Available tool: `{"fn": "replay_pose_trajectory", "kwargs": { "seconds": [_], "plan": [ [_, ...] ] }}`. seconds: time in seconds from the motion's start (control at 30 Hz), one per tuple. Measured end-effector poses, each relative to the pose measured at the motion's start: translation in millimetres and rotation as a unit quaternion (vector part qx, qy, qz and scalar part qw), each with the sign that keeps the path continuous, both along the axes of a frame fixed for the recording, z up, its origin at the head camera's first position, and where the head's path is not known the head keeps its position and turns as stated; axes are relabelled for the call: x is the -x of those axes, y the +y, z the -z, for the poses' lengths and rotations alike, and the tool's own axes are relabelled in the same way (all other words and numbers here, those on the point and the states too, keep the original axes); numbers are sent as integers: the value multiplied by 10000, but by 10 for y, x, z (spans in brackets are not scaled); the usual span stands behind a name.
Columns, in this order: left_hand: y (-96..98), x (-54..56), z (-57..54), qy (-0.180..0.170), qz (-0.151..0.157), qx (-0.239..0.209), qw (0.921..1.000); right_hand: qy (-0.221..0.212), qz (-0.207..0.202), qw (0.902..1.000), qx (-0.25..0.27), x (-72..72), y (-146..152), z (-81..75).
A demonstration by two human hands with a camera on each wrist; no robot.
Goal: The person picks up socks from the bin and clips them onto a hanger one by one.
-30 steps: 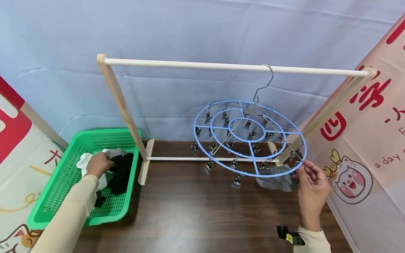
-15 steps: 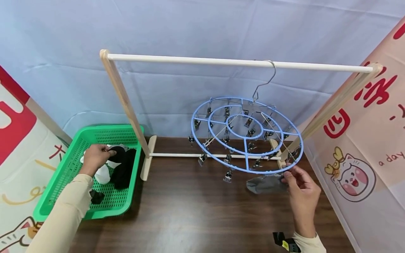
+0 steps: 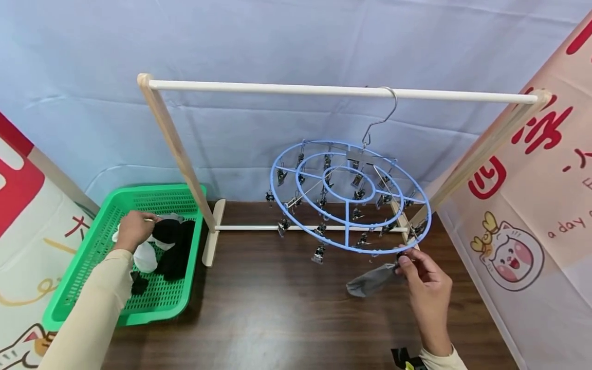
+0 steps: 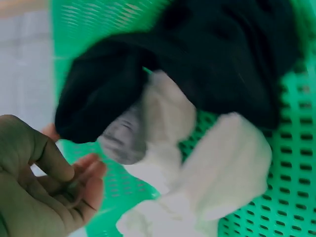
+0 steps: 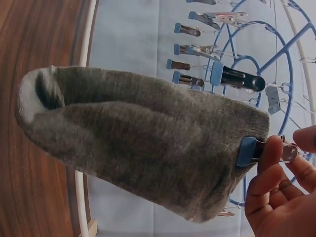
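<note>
My right hand (image 3: 427, 288) pinches the tail of a clip (image 5: 252, 151) between thumb and finger. The clip's blue-tipped jaws are on the cuff of a grey sock (image 5: 133, 133), which sticks out leftward below the hanger's rim. A second clip (image 5: 237, 77) overlaps the cuff in the right wrist view. This clip hanger (image 3: 347, 226) is a light-blue round frame with several metal clips. Inside the basket, my left hand (image 3: 134, 229) is at the edge of a black sock (image 4: 98, 94), a fingertip behind it, the thumb apart. White socks (image 4: 227, 168) and a grey bundle (image 4: 126, 138) lie beside it.
A green basket (image 3: 178, 308) stands at left. The hanger hooks onto the white bar (image 3: 268, 89) of a wooden rack, whose left post (image 3: 173, 139) rises beside the basket. A lower rod (image 3: 252, 227) crosses behind. Printed cloth (image 3: 513, 205) closes the right side.
My right hand has drawn the clip and grey sock left and downward, tilting the hanger with it. My left hand lifted the black sock's end among the white socks and has since shifted slightly left.
</note>
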State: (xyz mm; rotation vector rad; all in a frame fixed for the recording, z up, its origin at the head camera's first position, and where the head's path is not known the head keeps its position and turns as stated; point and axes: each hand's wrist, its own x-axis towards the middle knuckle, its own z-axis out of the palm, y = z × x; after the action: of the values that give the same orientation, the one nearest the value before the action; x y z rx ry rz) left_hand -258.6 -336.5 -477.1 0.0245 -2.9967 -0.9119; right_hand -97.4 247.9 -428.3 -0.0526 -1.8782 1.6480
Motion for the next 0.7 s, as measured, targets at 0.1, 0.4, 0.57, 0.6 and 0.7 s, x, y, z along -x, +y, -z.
{"fn": "replay_pose_trajectory", "kwargs": {
  "seconds": [0.1, 0.4, 0.57, 0.6, 0.7],
  "plan": [
    [5, 134, 121, 305, 438, 627, 9966, -116, 41, 9998, -153, -13, -13, -37],
    [7, 111, 121, 385, 193, 985, 9942, -180, -165, 9997, 67, -63, -138, -45],
    [96, 48, -10, 1232, -460, 636, 9893, -100, -771, 9969, -71, -108, -189, -78],
    [119, 33, -40, 1357, -525, 548, 9878, -98, -866, 9962, -92, -116, -199, -85],
    [206, -19, -143, 1653, -670, 248, 9836, -120, -1039, 9945, -30, -138, -233, -99]
  ]
}}
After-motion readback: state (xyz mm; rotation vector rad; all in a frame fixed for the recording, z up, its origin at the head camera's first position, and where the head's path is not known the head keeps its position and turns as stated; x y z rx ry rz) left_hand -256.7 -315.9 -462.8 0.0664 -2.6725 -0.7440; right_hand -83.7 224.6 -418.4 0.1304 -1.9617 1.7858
